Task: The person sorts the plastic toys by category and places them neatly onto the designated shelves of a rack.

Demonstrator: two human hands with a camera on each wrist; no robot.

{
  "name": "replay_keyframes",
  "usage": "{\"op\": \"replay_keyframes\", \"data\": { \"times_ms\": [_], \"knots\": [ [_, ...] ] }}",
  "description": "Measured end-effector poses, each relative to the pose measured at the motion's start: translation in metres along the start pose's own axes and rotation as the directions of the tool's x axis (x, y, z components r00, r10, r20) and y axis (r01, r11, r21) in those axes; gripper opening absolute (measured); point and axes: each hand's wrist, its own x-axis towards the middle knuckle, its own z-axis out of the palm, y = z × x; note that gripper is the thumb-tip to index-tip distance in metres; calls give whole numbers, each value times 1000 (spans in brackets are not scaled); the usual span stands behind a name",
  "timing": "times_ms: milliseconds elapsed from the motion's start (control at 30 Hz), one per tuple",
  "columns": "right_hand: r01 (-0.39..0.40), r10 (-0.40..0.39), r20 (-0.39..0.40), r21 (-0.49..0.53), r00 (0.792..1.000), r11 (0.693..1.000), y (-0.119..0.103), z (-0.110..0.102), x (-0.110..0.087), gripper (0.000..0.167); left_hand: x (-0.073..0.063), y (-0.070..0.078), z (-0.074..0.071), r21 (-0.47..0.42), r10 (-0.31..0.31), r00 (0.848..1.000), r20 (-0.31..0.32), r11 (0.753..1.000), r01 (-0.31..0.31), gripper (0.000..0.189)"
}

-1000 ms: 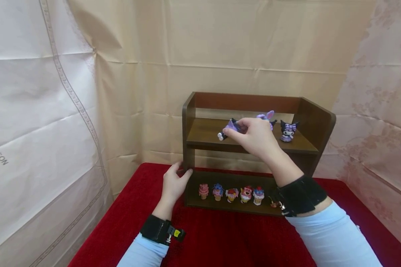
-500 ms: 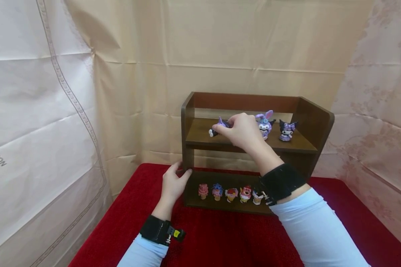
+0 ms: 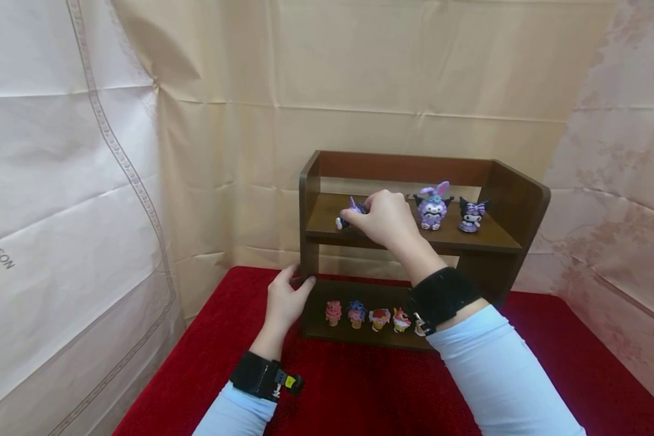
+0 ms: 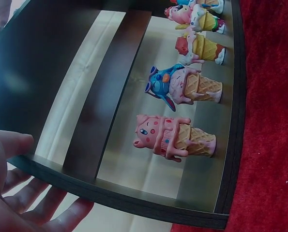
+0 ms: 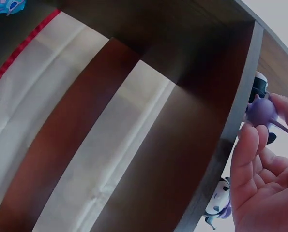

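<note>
My right hand (image 3: 389,219) pinches a small purple and black figurine (image 3: 350,213) between thumb and fingers at the left of the upper shelf. In the right wrist view the tilted figurine (image 5: 262,111) is by the board's front edge; whether it touches the board I cannot tell. My left hand (image 3: 286,300) grips the left side panel of the brown wooden shelf unit (image 3: 308,254), thumb inside and fingers outside. Right of my right hand stand a purple figurine with bunny ears (image 3: 433,209) and a smaller black-and-purple one with a bow (image 3: 471,217).
Several ice-cream-cone figurines stand in a row on the lower shelf, among them a pink one (image 3: 333,313) and a blue-topped one (image 3: 356,315); my right wrist hides the row's right end. The unit stands on a red cloth (image 3: 360,387), with a beige curtain (image 3: 240,151) behind.
My right hand has moved left along the upper shelf with the pinched figurine, uncovering the bunny-eared one. My left hand stays on the side panel.
</note>
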Motion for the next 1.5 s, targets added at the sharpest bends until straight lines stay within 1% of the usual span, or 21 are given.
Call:
{"op": "replay_keyframes", "data": {
  "times_ms": [233,533,700,867,967,1067,1133,1233,1333,1433,1500],
  "knots": [
    [6,-6,2,-68,1000,998,-1,5,4,59,1,-1,1,7,-4,1000,1,1000,4,40],
    [7,-5,17,-136,1000,991,-2,10,7,64,0,0,0,8,2,1000,-2,1000,-2,39],
    [8,-4,29,-147,1000,989,-2,10,6,65,0,0,0,10,2,1000,-1,1000,-2,39],
    [-7,10,31,-103,999,995,-1,2,4,62,0,0,0,5,2,1000,2,1000,-2,39],
    [-2,2,9,-55,1000,999,1,-8,4,59,1,-1,0,9,5,1000,2,1000,-5,39],
    [38,-38,-33,5,999,999,3,-17,5,61,1,0,-1,11,5,1000,2,1000,-5,39],
    [78,-75,-61,55,995,995,5,-23,6,57,1,1,-2,13,3,1000,1,1000,-3,39],
    [176,-163,-106,120,981,977,7,-30,6,45,0,2,-2,13,-1,1000,3,1000,1,40],
    [284,-263,-154,136,952,949,9,-35,7,29,0,2,-2,9,-4,1000,4,1000,4,40],
    [376,-359,-169,86,918,922,12,-41,9,17,0,1,-1,6,-3,1000,3,1000,3,40],
    [431,-423,-145,23,894,902,13,-45,11,20,0,1,0,5,3,1000,2,1000,-3,40]
  ]
}}
